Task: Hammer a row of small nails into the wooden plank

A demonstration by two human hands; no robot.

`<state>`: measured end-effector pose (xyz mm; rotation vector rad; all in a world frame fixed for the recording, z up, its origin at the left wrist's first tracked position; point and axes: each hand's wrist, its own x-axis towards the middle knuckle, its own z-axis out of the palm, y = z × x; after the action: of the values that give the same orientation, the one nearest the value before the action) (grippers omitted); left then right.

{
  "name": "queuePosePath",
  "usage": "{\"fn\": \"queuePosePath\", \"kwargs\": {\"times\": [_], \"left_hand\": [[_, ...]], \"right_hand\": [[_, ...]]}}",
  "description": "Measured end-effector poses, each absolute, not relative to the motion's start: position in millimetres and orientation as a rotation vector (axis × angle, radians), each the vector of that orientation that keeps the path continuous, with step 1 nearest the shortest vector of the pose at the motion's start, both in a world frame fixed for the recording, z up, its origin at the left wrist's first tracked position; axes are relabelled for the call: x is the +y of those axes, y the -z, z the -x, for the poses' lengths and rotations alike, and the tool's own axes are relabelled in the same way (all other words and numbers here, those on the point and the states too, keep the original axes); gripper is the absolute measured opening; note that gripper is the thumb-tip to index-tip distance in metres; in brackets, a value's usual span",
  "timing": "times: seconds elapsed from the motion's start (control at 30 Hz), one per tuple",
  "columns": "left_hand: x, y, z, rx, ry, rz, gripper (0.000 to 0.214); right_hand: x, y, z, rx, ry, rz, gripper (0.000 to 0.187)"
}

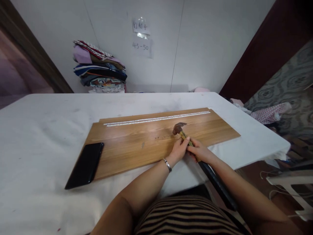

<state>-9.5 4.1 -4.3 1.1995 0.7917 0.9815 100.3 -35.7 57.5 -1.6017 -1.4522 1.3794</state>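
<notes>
Fingers of both hands curl tight around the hammer [195,148], high on its handle just below the head. Her left hand [179,150] grips from the nine o'clock side, a silver bracelet [167,164] on its wrist; her right hand [200,153] clasps from three o'clock, the two hands touching each other. From them the dark lower handle runs back toward five o'clock, past the table edge and alongside her right forearm.

At twelve o'clock from the hands, the rusty hammer head rests on or just above a long wooden board [137,147]; I cannot tell which. Beside the head, toward nine o'clock, sits a short row of small dark dots on the wood, too small to make out. Farther along at nine o'clock a small pale sliver lies loose on the board.

Along the board's far edge run two thin white strips [156,119]. A black phone [85,164] lies at the board's near left corner, overhanging onto the white table [44,130]. Folded clothes [100,68] are stacked against the wall at eleven o'clock, with a paper note [141,37] taped at twelve.
</notes>
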Motion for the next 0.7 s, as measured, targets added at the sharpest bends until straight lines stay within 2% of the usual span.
{"fn": "queuePosePath", "kwargs": {"times": [0.43,0.7], "left_hand": [[1.4,-1.7,8.0,0.755,-1.013,-1.149,0.045],[2.4,-3.1,8.9,0.707,-0.962,-1.046,0.052]], "right_hand": [[-34.4,-51.5,-104.2,-1.484,-1.346,1.567,0.02],[-30.6,-58.0,-106.5,-1.44,-1.484,1.524,0.029]]}}
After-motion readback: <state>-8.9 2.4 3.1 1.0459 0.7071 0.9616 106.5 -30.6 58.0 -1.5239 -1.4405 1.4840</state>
